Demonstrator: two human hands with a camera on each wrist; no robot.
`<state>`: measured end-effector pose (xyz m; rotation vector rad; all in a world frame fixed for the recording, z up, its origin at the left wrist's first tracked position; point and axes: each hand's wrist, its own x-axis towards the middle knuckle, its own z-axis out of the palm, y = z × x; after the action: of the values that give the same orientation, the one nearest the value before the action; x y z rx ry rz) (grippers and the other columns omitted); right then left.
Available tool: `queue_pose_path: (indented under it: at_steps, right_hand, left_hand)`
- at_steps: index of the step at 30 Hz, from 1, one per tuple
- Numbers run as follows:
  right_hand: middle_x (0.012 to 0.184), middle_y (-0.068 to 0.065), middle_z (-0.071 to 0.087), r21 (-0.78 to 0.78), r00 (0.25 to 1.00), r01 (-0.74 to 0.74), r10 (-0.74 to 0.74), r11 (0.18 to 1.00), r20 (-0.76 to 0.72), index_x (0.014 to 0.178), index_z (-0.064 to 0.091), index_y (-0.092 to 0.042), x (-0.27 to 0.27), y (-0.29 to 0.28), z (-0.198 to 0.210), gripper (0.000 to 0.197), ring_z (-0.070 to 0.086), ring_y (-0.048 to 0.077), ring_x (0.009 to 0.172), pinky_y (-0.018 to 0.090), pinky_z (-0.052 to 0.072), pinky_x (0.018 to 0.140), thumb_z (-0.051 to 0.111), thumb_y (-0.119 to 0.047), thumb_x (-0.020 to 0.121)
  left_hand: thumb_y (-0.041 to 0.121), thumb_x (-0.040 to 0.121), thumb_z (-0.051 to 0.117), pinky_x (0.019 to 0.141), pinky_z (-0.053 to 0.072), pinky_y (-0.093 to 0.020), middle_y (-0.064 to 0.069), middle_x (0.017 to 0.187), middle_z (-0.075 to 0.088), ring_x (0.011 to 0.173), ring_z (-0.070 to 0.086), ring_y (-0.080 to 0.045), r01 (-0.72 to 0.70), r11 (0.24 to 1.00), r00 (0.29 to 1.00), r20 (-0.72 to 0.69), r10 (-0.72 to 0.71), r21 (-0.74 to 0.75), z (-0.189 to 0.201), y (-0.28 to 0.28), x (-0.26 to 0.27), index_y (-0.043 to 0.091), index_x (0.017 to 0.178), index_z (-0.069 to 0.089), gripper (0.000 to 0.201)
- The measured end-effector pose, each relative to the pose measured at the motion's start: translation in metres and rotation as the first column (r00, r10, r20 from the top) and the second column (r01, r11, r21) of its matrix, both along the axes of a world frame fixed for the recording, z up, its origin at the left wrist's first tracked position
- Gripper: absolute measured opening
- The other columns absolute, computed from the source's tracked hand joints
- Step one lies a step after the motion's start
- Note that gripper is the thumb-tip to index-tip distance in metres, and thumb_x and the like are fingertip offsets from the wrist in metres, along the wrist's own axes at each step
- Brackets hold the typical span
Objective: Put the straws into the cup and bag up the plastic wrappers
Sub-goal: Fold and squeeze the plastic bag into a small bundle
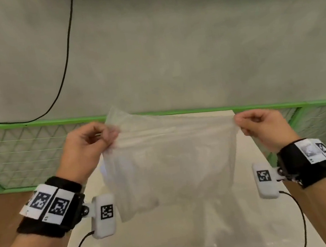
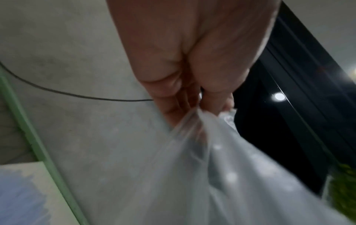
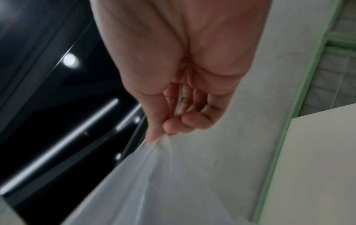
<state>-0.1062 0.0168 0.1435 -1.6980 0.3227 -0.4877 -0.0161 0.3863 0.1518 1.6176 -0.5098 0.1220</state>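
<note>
Left hand: my left hand [image 1: 89, 144] pinches the top left corner of the plastic bag [image 1: 169, 160], thumb and curled fingers [image 2: 215, 100] closed on the film; the left wrist view shows the film bunching where they meet.

Right hand: my right hand [image 1: 261, 125] pinches the top right corner in the same way, fingertips [image 3: 169, 126] pressed together on a gathered fold.

Bag: thin, translucent and white, it hangs in the air between my two hands, its top edge stretched taut, the body drooping loose above the pale table [image 1: 176, 244]. Its lower left corner sags lowest.

Bag mouth: I cannot tell whether the two layers at the top are parted; the edge reads as one flat line in the head view.

Bag contents: nothing shows through the film, so I judge it empty.

Straws, cup, wrappers: none of them appears in any view, so I cannot tell whether the straws are in the cup.

Stage: I judge this to be the preparing of the bag, spread out ahead of filling.

Left to do: opening the mouth, gathering the wrappers and dropping them in; the straw step stays unverified.

Surroundings: a green rail [image 1: 198, 110] with mesh runs behind the table; a black cable [image 1: 67, 53] crosses the grey floor beyond.
</note>
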Motion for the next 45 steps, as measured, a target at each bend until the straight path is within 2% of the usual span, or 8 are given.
queue_pose_path:
  at_steps: [3,7,12,20,25,30,35,45]
  right_hand:
    - [0.078,-0.008,0.068,0.21,0.991,0.022,-0.049,0.977,0.127,0.098,0.067,-0.022,0.002,-0.003,0.01,0.008,0.059,0.007,0.066,0.021,0.051,0.059,0.064,-0.018,0.092]
    - [0.123,-0.012,0.063,0.426,0.968,-0.238,0.251,0.873,0.026,0.129,0.04,-0.056,-0.01,0.024,-0.017,0.084,0.066,0.02,0.093,0.037,0.054,0.06,0.083,-0.063,0.057]
    - [0.132,-0.001,0.063,0.445,0.952,-0.301,0.294,0.843,0.087,0.135,0.014,-0.071,-0.019,0.041,-0.039,0.08,0.068,0.028,0.103,0.049,0.057,0.072,0.059,-0.019,0.094]
    - [0.12,-0.001,0.067,0.15,0.982,-0.064,0.035,0.987,0.186,0.074,0.073,-0.025,-0.009,0.031,-0.031,0.038,0.063,0.01,0.114,0.041,0.058,0.073,0.058,0.006,0.09]
    - [0.155,-0.018,0.022,-0.131,0.986,-0.158,0.163,0.979,0.022,0.134,0.053,-0.044,-0.013,0.049,-0.017,0.046,0.031,-0.029,0.12,0.028,0.033,0.104,0.066,-0.036,0.09]
    - [0.155,-0.013,0.004,-0.72,0.968,0.018,-0.191,0.694,-0.16,0.153,0.016,-0.026,0.007,0.064,-0.028,0.115,0.024,0.023,0.14,0.04,0.035,0.109,0.086,-0.049,0.065]
    - [0.153,-0.016,-0.02,-0.852,0.9,-0.074,-0.333,0.518,-0.281,0.155,-0.004,-0.02,0.024,0.095,-0.025,0.109,0.028,0.03,0.117,0.032,0.047,0.067,0.074,-0.037,0.081]
    - [0.142,-0.018,0.022,-0.467,0.821,-0.53,0.566,0.707,-0.076,0.124,0.025,-0.046,-0.003,0.136,0.008,0.062,0.046,0.0,0.121,0.025,0.043,0.103,0.045,-0.004,0.083]
  left_hand:
    - [-0.003,0.089,0.06,0.06,0.047,-0.013,0.014,0.086,0.074,0.066,0.057,-0.012,-0.043,0.996,0.998,0.038,0.04,0.073,0.003,-0.008,0.0,0.022,0.082,0.072,0.029]
    - [0.02,0.084,0.068,0.074,0.052,-0.036,0.017,0.123,0.062,0.086,0.06,-0.016,0.052,0.997,0.981,-0.183,-0.063,-0.063,0.001,-0.018,-0.003,0.033,0.119,0.065,0.038]
    - [0.028,0.054,0.092,0.106,0.041,-0.051,0.034,0.141,0.034,0.132,0.046,-0.021,0.257,0.962,0.93,-0.294,-0.22,0.094,-0.015,-0.006,0.0,0.061,0.135,0.034,0.105]
    - [-0.008,0.064,0.079,0.068,0.058,-0.025,-0.014,0.118,0.064,0.079,0.071,-0.022,0.17,0.985,0.903,-0.407,-0.142,0.034,-0.022,-0.001,0.004,0.012,0.098,0.067,0.041]
    - [-0.008,0.068,0.079,0.09,0.056,-0.043,0.007,0.13,0.06,0.105,0.067,-0.022,0.2,0.977,0.915,-0.371,-0.158,0.079,-0.022,-0.004,0.0,0.039,0.123,0.06,0.074]
    - [0.016,0.066,0.087,0.104,0.044,-0.037,0.038,0.14,0.032,0.127,0.046,-0.008,0.179,0.831,0.984,-0.103,-0.146,0.527,-0.011,-0.013,-0.006,0.058,0.141,0.022,0.108]
    - [0.023,0.066,0.085,0.098,0.025,-0.009,0.014,0.152,0.02,0.133,0.028,0.0,0.075,0.748,0.99,0.037,-0.133,0.66,-0.011,-0.049,-0.017,0.039,0.151,0.005,0.118]
    - [0.03,0.086,0.069,0.094,0.025,0.005,0.023,0.142,0.029,0.124,0.019,0.029,0.214,0.932,0.977,-0.089,-0.196,0.294,-0.019,-0.077,-0.028,0.033,0.151,0.016,0.085]
